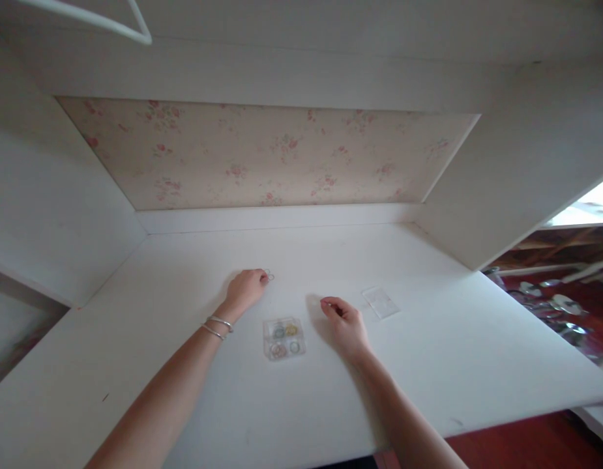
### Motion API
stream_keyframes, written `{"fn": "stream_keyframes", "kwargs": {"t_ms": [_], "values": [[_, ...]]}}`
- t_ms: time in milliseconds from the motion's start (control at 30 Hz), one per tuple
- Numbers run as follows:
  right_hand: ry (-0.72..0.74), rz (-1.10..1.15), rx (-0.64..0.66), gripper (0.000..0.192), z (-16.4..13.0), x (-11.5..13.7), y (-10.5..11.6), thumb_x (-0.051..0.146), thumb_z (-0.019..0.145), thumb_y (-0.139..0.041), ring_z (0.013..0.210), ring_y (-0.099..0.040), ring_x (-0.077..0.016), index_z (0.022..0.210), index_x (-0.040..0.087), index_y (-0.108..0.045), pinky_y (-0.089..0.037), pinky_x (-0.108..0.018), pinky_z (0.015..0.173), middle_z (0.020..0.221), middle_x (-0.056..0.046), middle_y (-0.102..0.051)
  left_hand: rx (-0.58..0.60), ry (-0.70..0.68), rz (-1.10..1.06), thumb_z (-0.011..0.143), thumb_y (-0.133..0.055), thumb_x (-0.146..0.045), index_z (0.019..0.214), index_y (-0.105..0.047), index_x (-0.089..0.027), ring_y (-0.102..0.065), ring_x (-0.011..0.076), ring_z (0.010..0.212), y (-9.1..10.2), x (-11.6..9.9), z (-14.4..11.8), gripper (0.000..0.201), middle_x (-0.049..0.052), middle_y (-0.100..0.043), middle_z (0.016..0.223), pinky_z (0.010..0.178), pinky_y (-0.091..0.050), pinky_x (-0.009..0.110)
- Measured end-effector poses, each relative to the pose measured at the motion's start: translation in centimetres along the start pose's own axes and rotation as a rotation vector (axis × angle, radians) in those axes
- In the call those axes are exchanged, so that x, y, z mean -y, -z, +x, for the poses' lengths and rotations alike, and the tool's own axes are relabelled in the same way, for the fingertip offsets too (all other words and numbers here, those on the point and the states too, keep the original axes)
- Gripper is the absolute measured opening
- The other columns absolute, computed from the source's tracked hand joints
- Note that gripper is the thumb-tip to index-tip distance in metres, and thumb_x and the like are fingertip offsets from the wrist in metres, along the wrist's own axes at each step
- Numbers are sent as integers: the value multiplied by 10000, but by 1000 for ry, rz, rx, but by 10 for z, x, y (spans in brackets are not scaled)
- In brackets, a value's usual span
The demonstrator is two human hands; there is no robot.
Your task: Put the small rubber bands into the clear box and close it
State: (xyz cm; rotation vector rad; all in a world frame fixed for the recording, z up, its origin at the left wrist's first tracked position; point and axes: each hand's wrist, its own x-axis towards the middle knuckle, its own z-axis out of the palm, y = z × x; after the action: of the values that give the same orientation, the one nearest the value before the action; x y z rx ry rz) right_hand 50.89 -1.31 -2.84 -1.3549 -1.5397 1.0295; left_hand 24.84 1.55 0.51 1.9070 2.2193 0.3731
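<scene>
My left hand (246, 288), with two bracelets (220, 326) at its wrist, is closed in a pinch at the back of the white surface. Small thin rings (269, 275) show at its fingertips, partly hidden by them. To its lower right lies a clear plastic compartment box (266, 341), uncovered, with silver and gold-coloured rings (291, 330) sorted in its sections. My right hand (347, 326) is at the right of the box, its thumb and fingers pressed together. Whatever may be between them is too small to make out.
A clear flat lid (381, 303) lies beyond my right hand. White panels (516, 163) wall the surface on both sides, with a flowered panel (281, 156) behind. A white bar (110, 25) hangs at the upper left. Shiny objects (565, 303) stand low at the far right.
</scene>
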Motion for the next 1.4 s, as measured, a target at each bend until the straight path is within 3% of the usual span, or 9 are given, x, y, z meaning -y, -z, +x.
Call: {"fn": "stream_keyframes", "kwargs": {"t_ms": [433, 733, 833, 1000, 1133, 1233, 1400], "values": [[-9, 11, -7, 344, 1, -2, 0, 447, 790, -529, 614, -495, -134, 879, 160, -695, -359, -246, 578, 675, -16, -604, 68, -19, 77, 816, -481, -250, 926, -655, -189, -630, 232, 839, -2, 5, 0, 214, 111, -689, 914, 701, -427, 286], [-5, 0, -34, 364, 0, -1, 0, 473, 776, -543, 568, -440, -120, 869, 157, -697, -322, -231, 530, 587, 12, -516, 173, -7, -92, 801, -494, -261, 772, -694, -162, -634, 185, 697, 3, 19, 13, 225, 57, -697, 736, 589, -406, 237], [-6, -6, -34, 372, 0, 0, 1, 478, 774, -544, 553, -415, -115, 868, 152, -696, -305, -227, 514, 566, 22, -471, 149, 0, -158, 830, -471, -286, 831, -687, -136, -636, 182, 695, 10, 19, 9, 263, 67, -700, 752, 592, -415, 235], [-6, -20, -34, 371, 0, 2, 1, 481, 771, -544, 545, -405, -114, 862, 155, -697, -301, -228, 509, 554, 29, -462, 82, -75, -270, 886, -419, -338, 973, -641, -153, -631, 171, 883, 22, 2, -31, 302, 67, -695, 958, 727, -443, 224], [-25, -19, -31, 393, -1, 4, 1, 498, 770, -545, 555, -422, -118, 875, 152, -697, -314, -231, 519, 572, 18, -497, 106, -222, -413, 900, -423, -369, 901, -628, -193, -631, 155, 761, 27, -23, -92, 270, 29, -694, 840, 673, -443, 230], [-28, -15, -25, 404, -2, 4, 1, 501, 771, -544, 564, -428, -119, 891, 147, -697, -322, -233, 528, 595, 8, -519, 123, -290, -408, 901, -435, -286, 867, -618, -214, -616, 140, 721, 27, -39, -127, 199, 0, -684, 799, 655, -433, 229], [-29, -20, -32, 415, -1, 2, 0, 503, 765, -546, 563, -434, -121, 889, 138, -698, -319, -232, 517, 601, -1, -535, 122, -381, -331, 891, -455, -221, 899, -626, -223, -630, 155, 782, 19, -51, -138, 171, -5, -697, 860, 691, -440, 255]]}}
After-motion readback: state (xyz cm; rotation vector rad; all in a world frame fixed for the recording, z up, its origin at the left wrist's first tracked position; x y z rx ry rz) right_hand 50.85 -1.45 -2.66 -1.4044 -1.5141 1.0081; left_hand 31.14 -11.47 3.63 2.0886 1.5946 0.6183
